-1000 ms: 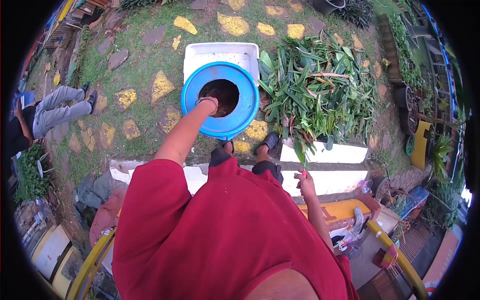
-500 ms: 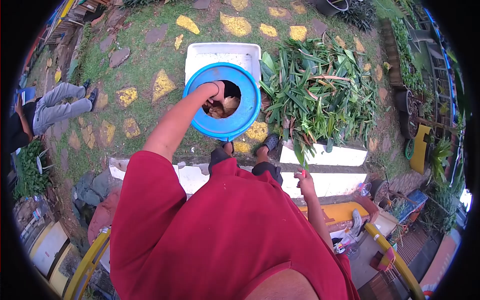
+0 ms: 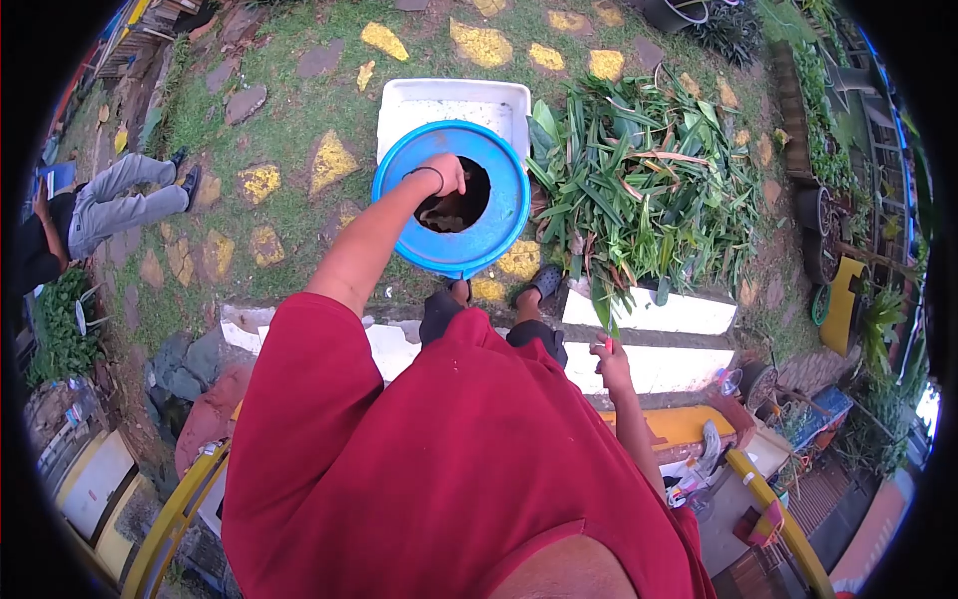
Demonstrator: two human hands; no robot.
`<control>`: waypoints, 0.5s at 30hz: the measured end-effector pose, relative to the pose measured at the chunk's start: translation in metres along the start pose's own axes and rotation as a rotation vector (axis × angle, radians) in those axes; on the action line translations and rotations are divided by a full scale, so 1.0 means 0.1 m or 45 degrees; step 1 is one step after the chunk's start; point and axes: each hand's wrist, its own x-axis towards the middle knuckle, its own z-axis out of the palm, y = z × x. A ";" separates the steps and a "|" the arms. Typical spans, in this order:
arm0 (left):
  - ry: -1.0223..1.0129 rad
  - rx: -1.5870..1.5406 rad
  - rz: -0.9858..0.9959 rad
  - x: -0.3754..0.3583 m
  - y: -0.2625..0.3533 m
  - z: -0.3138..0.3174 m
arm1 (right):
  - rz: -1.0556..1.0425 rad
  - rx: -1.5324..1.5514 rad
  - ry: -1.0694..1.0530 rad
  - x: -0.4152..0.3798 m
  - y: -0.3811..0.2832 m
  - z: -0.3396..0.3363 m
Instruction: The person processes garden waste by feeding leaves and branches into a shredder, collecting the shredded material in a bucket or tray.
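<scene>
**Left hand at the barrel mouth, right hand gripping a red tool**

The person in the red shirt is standing over a blue barrel (image 3: 451,200) that is resting on the grass, just in front of their feet. The left hand (image 3: 446,172) is hanging over the barrel's dark opening near its left rim, fingers curled in a loose fist; whether anything is lying inside that fist cannot be told. A dark band is circling the wrist. Brownish matter is showing down inside the barrel. The right hand (image 3: 611,357) is staying low by the hip, fingers closing around a small red-handled tool (image 3: 608,342), its working end too small to make out. A white tub (image 3: 454,102) is touching the barrel's far side. A heap of cut green leaves (image 3: 644,180) is lying just right of the barrel. A second person (image 3: 90,215) is sitting on the grass well to the left.
</scene>
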 end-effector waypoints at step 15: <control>-0.496 -0.447 -0.242 -0.08 -0.07 0.14 | -0.037 -0.066 0.047 -0.01 -0.12 0.05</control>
